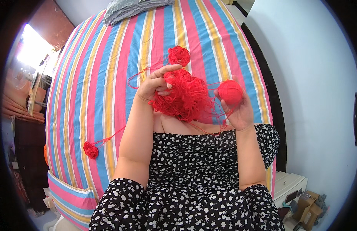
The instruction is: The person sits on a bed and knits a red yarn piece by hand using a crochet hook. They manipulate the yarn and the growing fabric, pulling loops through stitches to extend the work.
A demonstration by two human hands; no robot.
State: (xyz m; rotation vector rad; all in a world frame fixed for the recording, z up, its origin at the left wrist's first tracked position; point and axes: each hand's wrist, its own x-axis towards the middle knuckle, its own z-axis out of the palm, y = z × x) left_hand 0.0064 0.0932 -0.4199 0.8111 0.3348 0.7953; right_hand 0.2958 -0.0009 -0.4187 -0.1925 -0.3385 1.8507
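A big loose tangle of red yarn (182,96) rests on my bare leg in front of me. My left hand (157,82) is at its left side, index finger stretched out over the top and the other fingers curled into the strands. My right hand (240,109) cups a tightly wound ball of red yarn (230,92), with the thumb and fingers around it. Strands of yarn run between the tangle and this ball, and some loops hang below it. Just beyond the tangle lies a smaller red yarn bundle (178,56).
Another small red yarn clump (91,150) lies to the left, trailing a strand toward me. Everything lies on a bed with a striped sheet (97,84). A folded grey-green cloth (132,10) sits at the far end. A pale blue wall (305,84) stands on the right.
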